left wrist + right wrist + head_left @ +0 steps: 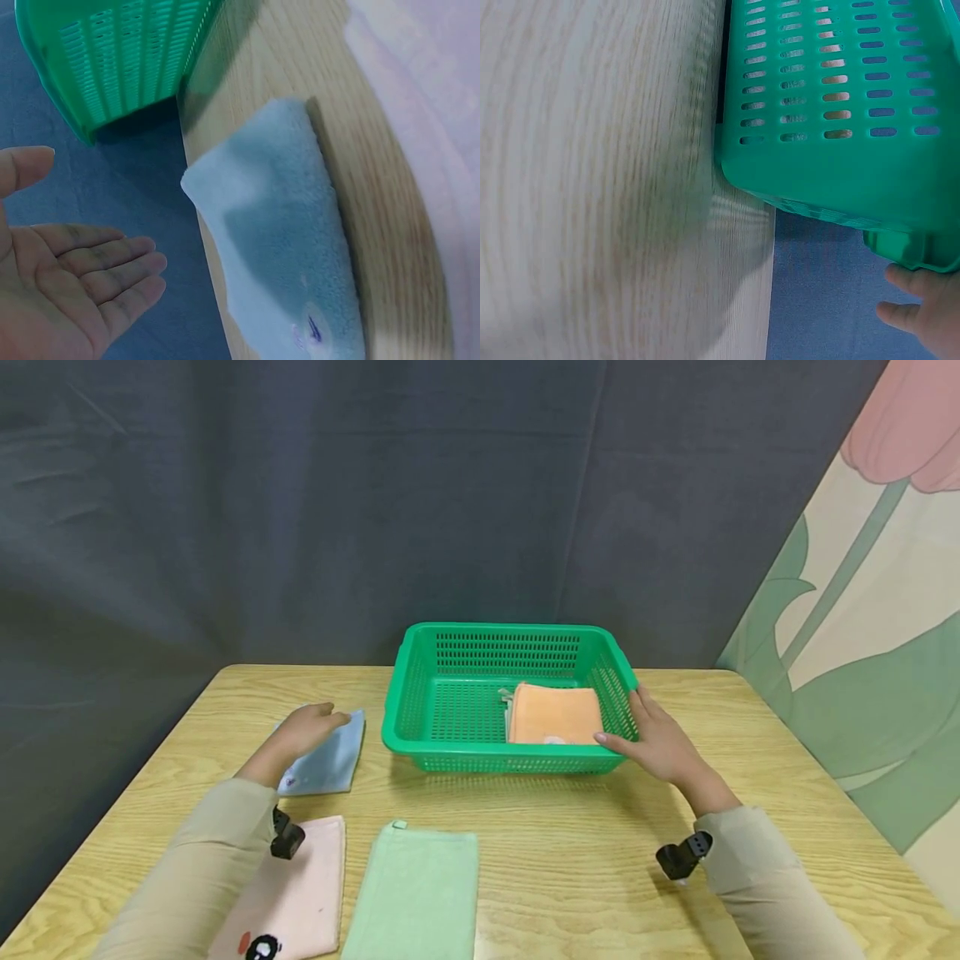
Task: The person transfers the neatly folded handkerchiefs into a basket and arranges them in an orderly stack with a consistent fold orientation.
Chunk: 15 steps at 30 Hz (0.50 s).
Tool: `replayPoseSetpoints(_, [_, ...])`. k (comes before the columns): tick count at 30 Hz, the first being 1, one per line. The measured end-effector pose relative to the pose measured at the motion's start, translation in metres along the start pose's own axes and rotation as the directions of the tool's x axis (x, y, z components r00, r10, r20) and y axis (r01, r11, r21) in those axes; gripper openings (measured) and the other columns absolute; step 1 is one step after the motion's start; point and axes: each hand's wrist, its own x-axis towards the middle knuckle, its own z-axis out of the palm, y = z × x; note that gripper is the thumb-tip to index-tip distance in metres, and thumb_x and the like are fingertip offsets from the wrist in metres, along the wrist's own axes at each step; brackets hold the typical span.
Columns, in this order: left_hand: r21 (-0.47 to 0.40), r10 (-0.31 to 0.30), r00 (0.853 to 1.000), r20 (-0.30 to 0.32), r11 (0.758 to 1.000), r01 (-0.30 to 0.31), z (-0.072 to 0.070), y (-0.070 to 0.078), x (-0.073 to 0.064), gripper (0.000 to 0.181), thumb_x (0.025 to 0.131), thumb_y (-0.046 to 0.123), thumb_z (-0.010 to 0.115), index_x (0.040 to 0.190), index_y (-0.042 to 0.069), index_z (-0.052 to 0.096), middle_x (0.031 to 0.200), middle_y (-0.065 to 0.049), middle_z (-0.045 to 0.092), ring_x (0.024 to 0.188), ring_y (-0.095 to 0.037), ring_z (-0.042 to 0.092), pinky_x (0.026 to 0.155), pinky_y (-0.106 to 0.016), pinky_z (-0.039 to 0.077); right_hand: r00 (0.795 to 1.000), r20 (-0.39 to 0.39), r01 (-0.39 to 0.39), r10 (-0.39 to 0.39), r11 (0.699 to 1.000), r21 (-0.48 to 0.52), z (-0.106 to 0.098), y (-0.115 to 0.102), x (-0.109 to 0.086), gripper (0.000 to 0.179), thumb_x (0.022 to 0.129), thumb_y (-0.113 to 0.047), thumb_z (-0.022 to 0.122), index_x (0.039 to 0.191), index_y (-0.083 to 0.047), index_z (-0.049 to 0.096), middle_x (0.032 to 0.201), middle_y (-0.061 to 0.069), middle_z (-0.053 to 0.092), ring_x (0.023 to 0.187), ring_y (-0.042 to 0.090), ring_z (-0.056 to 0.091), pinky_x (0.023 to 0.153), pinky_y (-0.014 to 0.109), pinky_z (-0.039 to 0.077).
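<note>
A light blue folded towel [335, 762] lies at the left of the table, one corner showing a small purple mark. Over it hovers my left hand [306, 731], its fingers extended; the left wrist view shows the palm with nothing in it. My right hand [660, 739] holds the near right corner of the green plastic basket [517, 762], thumb over the rim and fingers along the outside. Inside the basket, on its right side, rests an orange folded towel [558, 714], with a pale cloth edge showing beside it.
A pink towel [315, 893] with a dark printed figure lies at the near left, partly under the left sleeve. Beside it is a light green towel [420, 893]. A dark curtain [480, 493] hangs behind the wooden table [570, 860]; a flower-painted wall [885, 693] stands right.
</note>
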Motion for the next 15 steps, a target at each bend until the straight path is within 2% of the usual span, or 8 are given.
replayPoseSetpoints(10, [0.003,-0.015,1.0,0.008,1.0,0.015,-0.003,-0.008,-0.001,0.069,0.091,0.04,0.031,0.132,-0.012,0.016,0.135,-0.032,0.012,0.122,-0.047,0.008,0.095,-0.055,0.013,1.0,-0.004,0.003,-0.003,1.0,0.025,-0.002,-0.001,-0.001,0.092,0.082,-0.051,0.047,0.134,0.01,0.001,0.139,0.026,-0.004,0.124,0.044,0.004,0.094,0.057,0.012])
replayPoseSetpoints(15, [-0.036,-0.032,0.999,0.017,0.999,0.032,-0.006,-0.014,-0.004,0.071,0.09,0.042,0.032,0.133,-0.012,0.013,0.136,-0.031,0.006,0.122,-0.046,0.005,0.095,-0.056,0.012,1.0,-0.013,0.011,-0.01,0.999,0.035,-0.002,-0.001,-0.001,0.092,0.082,-0.05,0.048,0.134,0.01,0.001,0.139,0.026,-0.004,0.124,0.043,0.004,0.094,0.057,0.012])
